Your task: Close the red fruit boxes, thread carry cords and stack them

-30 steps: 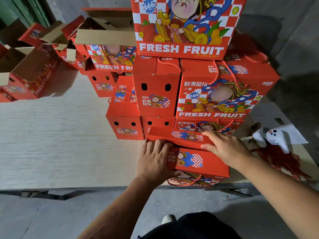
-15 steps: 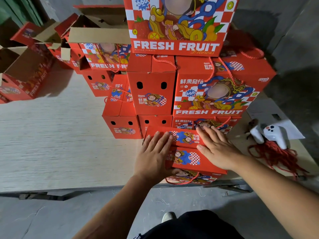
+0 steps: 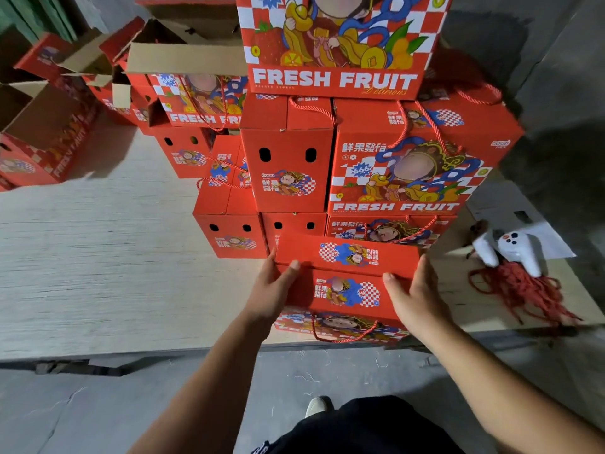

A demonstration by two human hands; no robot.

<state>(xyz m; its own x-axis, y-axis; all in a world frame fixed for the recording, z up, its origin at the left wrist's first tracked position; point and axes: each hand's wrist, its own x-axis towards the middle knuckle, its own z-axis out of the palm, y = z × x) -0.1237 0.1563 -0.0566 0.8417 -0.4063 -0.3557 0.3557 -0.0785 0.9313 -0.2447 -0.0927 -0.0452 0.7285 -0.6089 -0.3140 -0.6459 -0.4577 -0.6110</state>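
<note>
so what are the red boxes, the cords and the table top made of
Red boxes: corrugated cardboard by the look, printed smooth red outside; the open ones show plain brown inner flaps. Cords: twisted red rope, probably synthetic or cotton, with a visible spiral lay. Table top: pale board with fine straight grain, likely plywood or laminate.

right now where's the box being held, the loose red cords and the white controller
held box point(image 3: 347, 291): head view, on the near top flap's printed label
loose red cords point(image 3: 520, 290): head view, on the middle of the tangled bundle
white controller point(image 3: 515, 247): head view, on its white body below the buttons
</note>
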